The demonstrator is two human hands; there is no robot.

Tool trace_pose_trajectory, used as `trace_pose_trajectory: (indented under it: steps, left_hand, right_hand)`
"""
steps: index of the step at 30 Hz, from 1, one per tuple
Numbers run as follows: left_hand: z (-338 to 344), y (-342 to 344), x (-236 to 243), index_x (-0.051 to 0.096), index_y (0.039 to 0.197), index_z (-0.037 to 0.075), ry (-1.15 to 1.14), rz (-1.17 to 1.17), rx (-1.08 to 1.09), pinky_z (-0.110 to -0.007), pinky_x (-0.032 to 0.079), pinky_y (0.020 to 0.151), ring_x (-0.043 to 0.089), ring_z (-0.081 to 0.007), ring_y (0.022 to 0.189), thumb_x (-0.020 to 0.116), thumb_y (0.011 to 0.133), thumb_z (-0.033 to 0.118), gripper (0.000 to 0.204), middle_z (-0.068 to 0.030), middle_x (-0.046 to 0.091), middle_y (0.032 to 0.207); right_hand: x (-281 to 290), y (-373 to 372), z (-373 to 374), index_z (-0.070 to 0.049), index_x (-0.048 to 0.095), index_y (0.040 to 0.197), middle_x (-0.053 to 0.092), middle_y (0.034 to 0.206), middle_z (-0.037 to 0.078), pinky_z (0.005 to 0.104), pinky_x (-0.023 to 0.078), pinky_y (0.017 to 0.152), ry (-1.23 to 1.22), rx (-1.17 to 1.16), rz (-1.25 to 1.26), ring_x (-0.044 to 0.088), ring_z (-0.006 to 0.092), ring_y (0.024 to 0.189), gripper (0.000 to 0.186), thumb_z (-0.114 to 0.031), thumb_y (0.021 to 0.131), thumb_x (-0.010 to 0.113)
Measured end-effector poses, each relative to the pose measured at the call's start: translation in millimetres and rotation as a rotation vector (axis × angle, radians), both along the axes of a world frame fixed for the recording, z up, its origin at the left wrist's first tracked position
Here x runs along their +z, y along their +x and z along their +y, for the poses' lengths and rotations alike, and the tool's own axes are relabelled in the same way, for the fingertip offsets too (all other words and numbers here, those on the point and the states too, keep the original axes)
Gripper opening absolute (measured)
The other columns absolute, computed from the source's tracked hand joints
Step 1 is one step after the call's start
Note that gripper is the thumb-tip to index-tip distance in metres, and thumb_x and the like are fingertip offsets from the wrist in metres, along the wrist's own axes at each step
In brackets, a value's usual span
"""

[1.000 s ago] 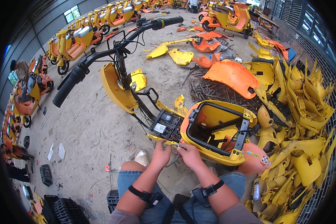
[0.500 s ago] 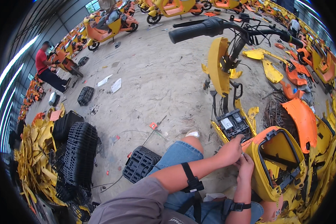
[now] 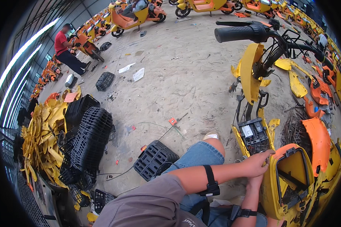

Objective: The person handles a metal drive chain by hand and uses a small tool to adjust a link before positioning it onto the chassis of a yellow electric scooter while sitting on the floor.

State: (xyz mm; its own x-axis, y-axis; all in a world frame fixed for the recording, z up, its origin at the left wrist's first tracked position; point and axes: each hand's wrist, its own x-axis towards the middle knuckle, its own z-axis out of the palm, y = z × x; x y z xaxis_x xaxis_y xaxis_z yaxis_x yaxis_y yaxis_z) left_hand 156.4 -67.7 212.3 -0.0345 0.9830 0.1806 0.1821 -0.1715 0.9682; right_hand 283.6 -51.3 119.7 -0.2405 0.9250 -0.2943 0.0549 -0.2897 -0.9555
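My left hand [image 3: 255, 165] reaches across from the left, its fingers bent together against the near side of the yellow scooter rear shell [image 3: 268, 189]. Whatever those fingers hold, if anything, is hidden. Just below it, my right hand [image 3: 255, 181] comes up from the lower edge; its fingers disappear behind the left hand. The shell has an orange top and a dark-rimmed opening facing right. Ahead of my hands lies the scooter's exposed frame compartment [image 3: 253, 132], with electrical parts inside. Above that rise the yellow front panel [image 3: 251, 73] and the black handlebar [image 3: 242, 33].
A black basket [image 3: 155, 159] lies left of my knee. Stacked black baskets [image 3: 90, 138] and yellow panels [image 3: 43, 136] are heaped farther left. An orange panel [image 3: 316, 145] and more scrap lie right. A person in red [image 3: 61, 43] stands beside a scooter at the far left.
The view has swung left, so the scene sits farther right. My left hand now overlaps my right, which showed more of its fingers before, and its fingers have shifted against the shell.
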Motion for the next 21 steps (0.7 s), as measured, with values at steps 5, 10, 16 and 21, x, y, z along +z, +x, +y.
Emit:
trace_pose_trajectory:
  steps: [5,10,16,21]
  left_hand:
    - [4.5,1.2,0.5,0.04,0.139,0.003,0.045,-0.006,-0.012,-0.043,0.052,0.085,0.065,-0.0404,0.103,0.054,0.085,0.004,0.056,-0.0263,0.059,0.123]
    - [7.0,4.6,4.2,0.042,0.136,0.002,0.135,0.018,-0.001,-0.041,0.051,0.088,0.065,-0.0394,0.101,0.053,0.084,0.002,0.054,-0.0245,0.054,0.131]
    - [9.0,8.0,-2.0,0.041,0.137,0.003,0.127,-0.02,0.048,-0.041,0.053,0.083,0.065,-0.0364,0.09,0.051,0.085,0.001,0.054,-0.0218,0.059,0.118]
    - [11.9,6.7,3.4,0.04,0.139,0.003,-0.024,-0.13,0.138,-0.038,0.053,0.076,0.066,-0.0295,0.081,0.051,0.087,0.003,0.054,-0.0158,0.064,0.099]
  right_hand:
    - [-13.1,-1.2,2.8,-0.009,0.045,0.143,0.061,0.121,0.008,0.0375,0.053,0.086,0.025,0.0,0.01,0.064,0.0209,0.105,0.047,-0.026,0.101,0.054]
    - [-10.1,0.9,4.1,-0.01,0.046,0.142,0.062,0.119,0.009,0.0382,0.054,0.084,-0.094,0.03,-0.099,0.065,0.0212,0.102,0.047,-0.029,0.1,0.055]
    - [10.9,0.4,1.2,-0.01,0.047,0.141,0.063,0.116,0.009,0.0391,0.055,0.081,-0.322,0.106,-0.23,0.065,0.0216,0.098,0.048,-0.032,0.099,0.056]
    - [30.8,-2.3,-3.4,-0.01,0.048,0.139,0.064,0.114,0.009,0.0398,0.055,0.078,-0.46,0.172,-0.276,0.066,0.022,0.095,0.048,-0.035,0.099,0.056]
